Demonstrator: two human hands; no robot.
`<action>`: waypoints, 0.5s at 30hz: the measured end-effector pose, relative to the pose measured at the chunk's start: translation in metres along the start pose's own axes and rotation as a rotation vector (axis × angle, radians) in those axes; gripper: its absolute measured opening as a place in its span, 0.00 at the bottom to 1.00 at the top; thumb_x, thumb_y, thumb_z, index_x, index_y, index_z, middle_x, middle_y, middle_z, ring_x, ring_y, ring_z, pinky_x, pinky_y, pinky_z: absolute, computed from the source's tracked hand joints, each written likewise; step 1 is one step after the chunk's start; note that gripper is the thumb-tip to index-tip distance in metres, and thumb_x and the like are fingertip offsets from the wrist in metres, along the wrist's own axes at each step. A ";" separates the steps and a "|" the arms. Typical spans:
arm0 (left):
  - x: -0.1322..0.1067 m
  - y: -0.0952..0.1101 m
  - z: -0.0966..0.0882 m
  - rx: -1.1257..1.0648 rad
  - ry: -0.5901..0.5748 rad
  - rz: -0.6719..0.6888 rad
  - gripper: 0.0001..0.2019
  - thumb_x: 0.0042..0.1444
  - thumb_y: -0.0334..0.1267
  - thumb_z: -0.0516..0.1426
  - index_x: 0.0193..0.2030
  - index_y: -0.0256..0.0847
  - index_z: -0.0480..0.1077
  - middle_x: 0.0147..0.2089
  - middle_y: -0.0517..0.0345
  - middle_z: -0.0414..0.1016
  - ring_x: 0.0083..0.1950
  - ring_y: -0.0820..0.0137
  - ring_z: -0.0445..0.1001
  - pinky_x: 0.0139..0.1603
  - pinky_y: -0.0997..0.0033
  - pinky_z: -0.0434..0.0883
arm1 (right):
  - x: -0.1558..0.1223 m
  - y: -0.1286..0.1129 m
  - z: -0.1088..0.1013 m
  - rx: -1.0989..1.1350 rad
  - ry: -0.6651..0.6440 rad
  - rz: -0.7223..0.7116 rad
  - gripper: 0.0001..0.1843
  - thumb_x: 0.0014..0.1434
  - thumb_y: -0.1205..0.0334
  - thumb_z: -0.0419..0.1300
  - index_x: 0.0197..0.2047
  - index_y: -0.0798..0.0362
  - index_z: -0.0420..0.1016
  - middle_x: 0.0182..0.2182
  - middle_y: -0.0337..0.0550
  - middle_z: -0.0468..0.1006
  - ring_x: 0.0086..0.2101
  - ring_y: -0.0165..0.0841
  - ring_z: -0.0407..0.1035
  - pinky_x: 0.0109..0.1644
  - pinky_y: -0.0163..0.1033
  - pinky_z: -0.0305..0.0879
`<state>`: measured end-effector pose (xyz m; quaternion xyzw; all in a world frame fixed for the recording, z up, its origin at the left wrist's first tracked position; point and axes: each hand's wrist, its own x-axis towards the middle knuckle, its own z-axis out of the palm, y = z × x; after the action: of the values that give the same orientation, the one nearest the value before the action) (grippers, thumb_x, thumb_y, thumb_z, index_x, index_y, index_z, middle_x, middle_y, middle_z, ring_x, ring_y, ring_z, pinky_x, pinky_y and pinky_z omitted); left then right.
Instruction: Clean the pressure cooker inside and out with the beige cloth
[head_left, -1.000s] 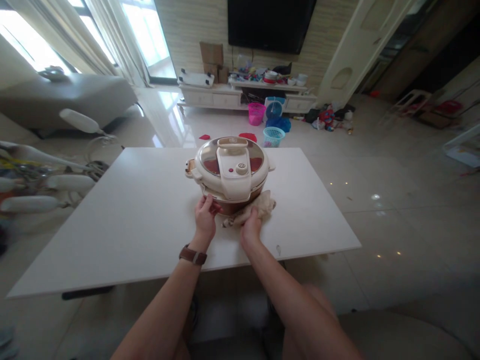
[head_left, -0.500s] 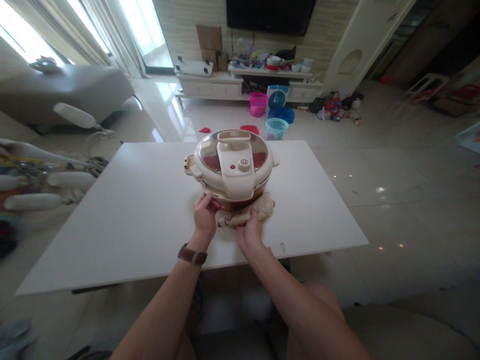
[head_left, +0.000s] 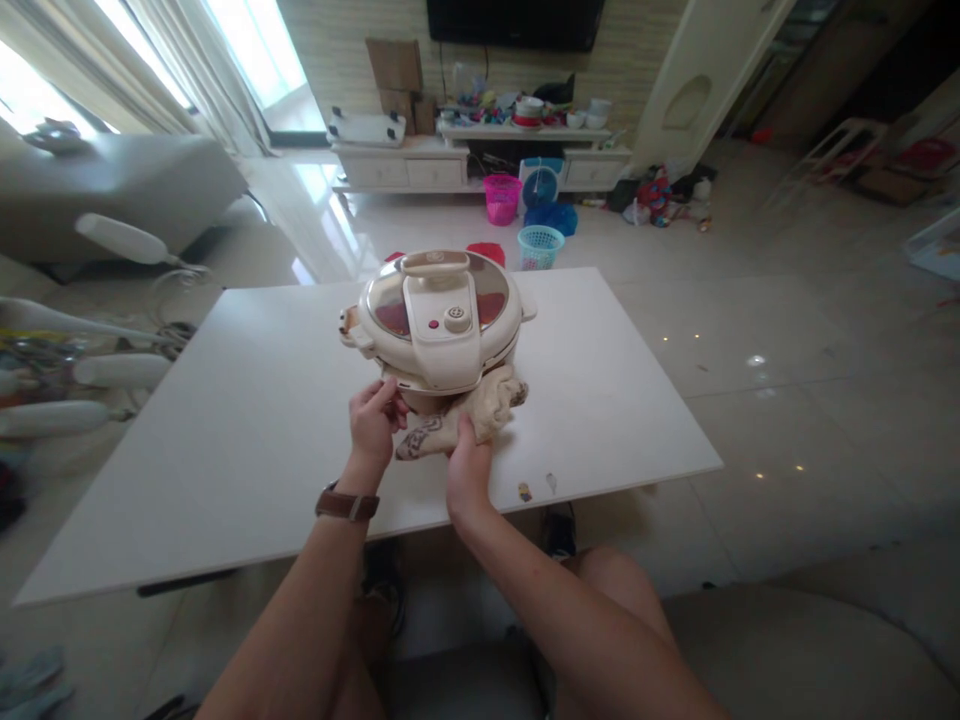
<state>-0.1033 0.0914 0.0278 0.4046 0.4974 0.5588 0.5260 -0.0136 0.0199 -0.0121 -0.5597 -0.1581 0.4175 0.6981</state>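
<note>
A cream-coloured electric pressure cooker (head_left: 444, 350) stands on a white table (head_left: 270, 420), its lid carrying a handle, a round knob and a red button. Curled fingers of my left hand (head_left: 373, 425) grip the cooker's lower front rim on the left side. A brown watch strap circles that wrist. My right hand (head_left: 471, 465) is closed on a crumpled beige cloth (head_left: 491, 405) with a dark pattern, held against or just in front of the cooker's base. The cloth hides part of the base, and most right fingers are hidden under it.
Small stickers (head_left: 524, 491) mark the table's front edge. Beyond the table stand a pink basket (head_left: 502, 200), a light-blue basket (head_left: 540, 246) and a cluttered white TV cabinet (head_left: 405, 172). White padded arms of a stand (head_left: 124, 238) reach in at the left.
The view has shifted, so the cooker sits further left in the picture. My right hand has drawn the cloth slightly outward, showing more of it. My left hand keeps to the rim.
</note>
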 end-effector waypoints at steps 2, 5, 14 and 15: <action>0.001 0.000 -0.002 0.008 -0.012 0.011 0.19 0.52 0.49 0.65 0.20 0.41 0.65 0.16 0.61 0.66 0.12 0.77 0.60 0.11 0.76 0.49 | -0.006 -0.007 0.002 0.012 0.001 0.031 0.32 0.63 0.45 0.56 0.64 0.56 0.72 0.57 0.56 0.80 0.62 0.44 0.70 0.67 0.52 0.66; 0.001 -0.003 -0.002 -0.006 -0.002 0.022 0.20 0.51 0.51 0.65 0.20 0.42 0.65 0.16 0.61 0.66 0.12 0.77 0.60 0.11 0.77 0.51 | 0.000 -0.024 0.002 0.012 0.040 0.017 0.33 0.62 0.45 0.57 0.64 0.58 0.72 0.62 0.57 0.76 0.65 0.42 0.67 0.72 0.51 0.59; -0.001 -0.005 0.004 -0.055 0.024 0.013 0.18 0.49 0.52 0.65 0.22 0.42 0.67 0.16 0.63 0.66 0.12 0.76 0.61 0.11 0.77 0.54 | 0.034 -0.043 -0.001 -0.043 0.126 -0.141 0.29 0.60 0.46 0.58 0.58 0.56 0.76 0.63 0.55 0.75 0.66 0.40 0.66 0.73 0.50 0.56; 0.000 -0.005 0.004 -0.052 0.023 0.016 0.18 0.50 0.51 0.65 0.22 0.42 0.67 0.16 0.63 0.66 0.12 0.75 0.61 0.11 0.77 0.54 | 0.026 -0.039 -0.001 -0.048 0.106 -0.117 0.29 0.60 0.45 0.59 0.57 0.56 0.76 0.62 0.55 0.77 0.65 0.41 0.67 0.72 0.50 0.58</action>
<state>-0.0987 0.0913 0.0240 0.3883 0.4856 0.5804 0.5258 0.0185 0.0386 0.0165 -0.5874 -0.1633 0.3422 0.7150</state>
